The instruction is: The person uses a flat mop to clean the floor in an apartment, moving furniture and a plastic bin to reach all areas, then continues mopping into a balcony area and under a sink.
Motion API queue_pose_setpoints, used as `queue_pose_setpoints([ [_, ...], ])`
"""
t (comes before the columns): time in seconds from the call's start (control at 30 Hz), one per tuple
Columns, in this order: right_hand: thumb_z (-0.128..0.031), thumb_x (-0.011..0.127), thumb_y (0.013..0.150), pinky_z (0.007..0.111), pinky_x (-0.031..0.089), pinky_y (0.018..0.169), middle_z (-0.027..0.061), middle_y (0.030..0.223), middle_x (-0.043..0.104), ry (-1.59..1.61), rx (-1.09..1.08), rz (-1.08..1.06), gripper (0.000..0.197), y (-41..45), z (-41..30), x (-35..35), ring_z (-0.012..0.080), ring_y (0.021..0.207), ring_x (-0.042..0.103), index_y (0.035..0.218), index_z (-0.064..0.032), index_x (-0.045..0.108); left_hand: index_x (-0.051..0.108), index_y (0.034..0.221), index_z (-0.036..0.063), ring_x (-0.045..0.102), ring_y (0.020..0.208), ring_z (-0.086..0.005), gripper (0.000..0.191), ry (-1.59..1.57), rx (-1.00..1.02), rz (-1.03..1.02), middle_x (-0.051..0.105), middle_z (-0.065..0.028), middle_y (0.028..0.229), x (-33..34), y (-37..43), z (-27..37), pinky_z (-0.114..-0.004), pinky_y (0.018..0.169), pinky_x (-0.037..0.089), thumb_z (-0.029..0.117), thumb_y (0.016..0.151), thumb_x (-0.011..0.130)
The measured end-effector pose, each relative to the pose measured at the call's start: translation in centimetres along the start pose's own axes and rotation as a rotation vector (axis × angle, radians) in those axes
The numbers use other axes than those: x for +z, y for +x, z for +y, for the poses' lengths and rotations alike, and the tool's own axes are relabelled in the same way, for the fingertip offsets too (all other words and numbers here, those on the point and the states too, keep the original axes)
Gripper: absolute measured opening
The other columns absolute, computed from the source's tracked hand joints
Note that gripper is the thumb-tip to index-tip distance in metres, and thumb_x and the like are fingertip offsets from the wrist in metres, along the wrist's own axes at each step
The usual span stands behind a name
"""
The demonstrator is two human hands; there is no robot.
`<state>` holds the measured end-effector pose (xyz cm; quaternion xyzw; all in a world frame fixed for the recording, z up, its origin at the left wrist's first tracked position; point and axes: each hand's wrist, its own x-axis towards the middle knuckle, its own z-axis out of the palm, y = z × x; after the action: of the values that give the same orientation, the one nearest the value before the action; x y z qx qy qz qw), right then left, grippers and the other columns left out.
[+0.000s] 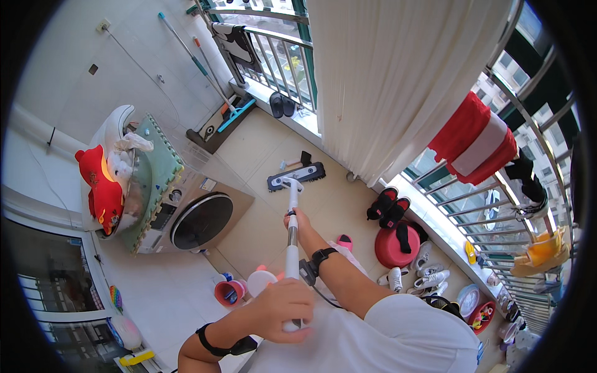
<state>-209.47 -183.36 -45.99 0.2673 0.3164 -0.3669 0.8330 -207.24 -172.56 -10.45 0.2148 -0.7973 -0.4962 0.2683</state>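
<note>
A white long-handled floor mop (pixel 292 233) runs from my chest down to the tiled floor. My left hand (pixel 284 310) is wrapped around the top end of its handle. Farther down, my right hand (pixel 301 224) grips the pole near a joint. The flat mop head (pixel 297 177), with dark fringe, lies on the tiles. Just beyond it is a small brush or scraper (pixel 295 162) with a dark end. Each wrist wears a black strap.
A washing machine (pixel 242 203) stands at left. At right are a pink-red basin (pixel 394 247), black shoes (pixel 388 207) and several white shoes (pixel 431 279). A squeegee (pixel 236 115) leans in the far corner. A white curtain (pixel 401 79) hangs by the railing; a red bucket (pixel 228 293) is near my left arm.
</note>
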Motion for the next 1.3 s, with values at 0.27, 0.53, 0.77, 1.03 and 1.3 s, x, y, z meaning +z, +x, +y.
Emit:
queue_pose_setpoints([
  [0.27,-0.019,0.043,0.078,0.023,0.039,0.036,0.0085,0.059,0.041,0.121,-0.03,0.023,0.017,9.0,-2.9,11.7,0.0153,0.045,0.041,0.079,-0.005,0.033,0.044,0.05,0.0026,0.045,0.046,-0.0206,0.008,-0.006,-0.062,0.427,0.046,-0.005,0.05,-12.5,4.4,-5.5,-0.03,0.053,0.037,0.005,0.055,0.05],
  [0.53,-0.022,0.044,0.077,0.023,0.042,0.038,0.0108,0.063,0.044,0.028,0.038,-0.024,0.025,17.3,-4.8,20.1,0.0165,0.047,0.045,0.084,0.0003,0.033,0.046,0.051,0.0043,0.046,0.048,-0.0214,0.007,0.007,-0.027,0.296,0.046,-0.0046,0.051,-22.7,5.4,-12.3,-0.03,0.05,0.037,0.005,0.055,0.052],
  [0.77,-0.023,0.043,0.077,0.023,0.043,0.04,0.0113,0.065,0.044,0.074,-0.02,-0.049,0.027,26.3,-5.7,28.7,0.0156,0.047,0.045,0.084,0.0016,0.035,0.045,0.052,0.0057,0.043,0.049,-0.0234,0.009,-0.005,-0.01,0.108,0.043,-0.0046,0.051,-35.1,6.1,-17.8,-0.031,0.049,0.036,0.007,0.057,0.053],
  [1.03,-0.023,0.043,0.076,0.022,0.043,0.043,0.0107,0.068,0.045,0.141,0.024,-0.095,0.028,33.6,-6.0,35.5,0.0152,0.05,0.045,0.086,0.0026,0.036,0.043,0.05,0.0063,0.042,0.049,-0.0224,0.013,-0.044,-0.059,-0.114,0.042,-0.0043,0.05,-45.2,7.4,-21.9,-0.032,0.051,0.035,0.011,0.06,0.051],
  [1.3,-0.031,0.034,0.08,0.033,0.044,0.053,0.0119,0.069,0.047,-0.345,0.211,0.079,0.032,36.7,-8.2,41.5,0.0223,0.06,0.048,0.086,-0.0001,0.037,0.043,0.049,0.0067,0.04,0.047,-0.0235,0.018,-0.302,-0.036,-0.106,0.038,-0.0048,0.047,-56.0,9.5,-22.9,-0.031,0.05,0.034,0.016,0.063,0.05],
])
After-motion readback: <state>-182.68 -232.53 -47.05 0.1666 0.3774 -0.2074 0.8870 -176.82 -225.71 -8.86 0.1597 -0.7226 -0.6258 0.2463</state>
